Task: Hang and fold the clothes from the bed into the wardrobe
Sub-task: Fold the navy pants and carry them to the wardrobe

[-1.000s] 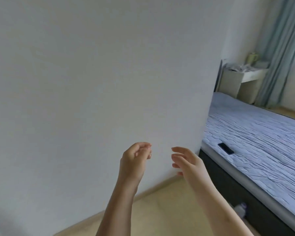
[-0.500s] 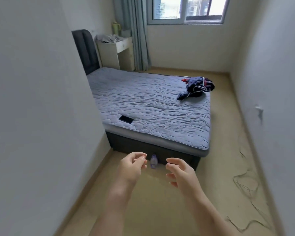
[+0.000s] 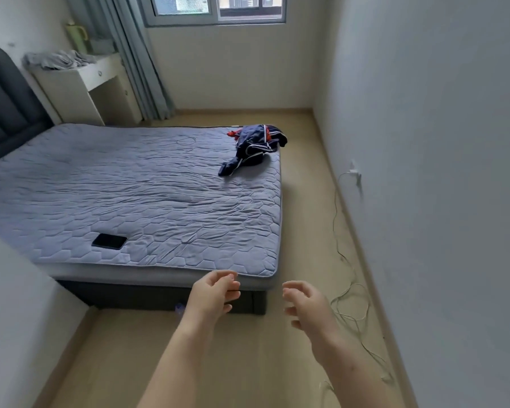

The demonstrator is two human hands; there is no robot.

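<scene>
Currently, two hands are in view, both held in the air above the floor [image 3: 248, 363] in front of the foot end of the bed [image 3: 159, 195].

The left hand [image 3: 212, 293] has loosely curled fingers and grips nothing. The right hand [image 3: 306, 307] has relaxed, slightly spread fingers and is also empty. The hands are apart and touch neither each other nor the bed.

One heap of clothes [image 3: 255, 145], navy with red and white trim, lies at the bed's far right corner, well apart from both hands; the number of garments in it cannot be told.

One black phone [image 3: 109, 241] lies flat near the bed's near left edge. One white desk [image 3: 86, 83] beside the headboard [image 3: 3, 98] bears one grey cloth [image 3: 56, 58] and one yellow-green jug [image 3: 75, 33]. One thin cable [image 3: 345, 260] trails along the right wall [image 3: 439, 172].
</scene>
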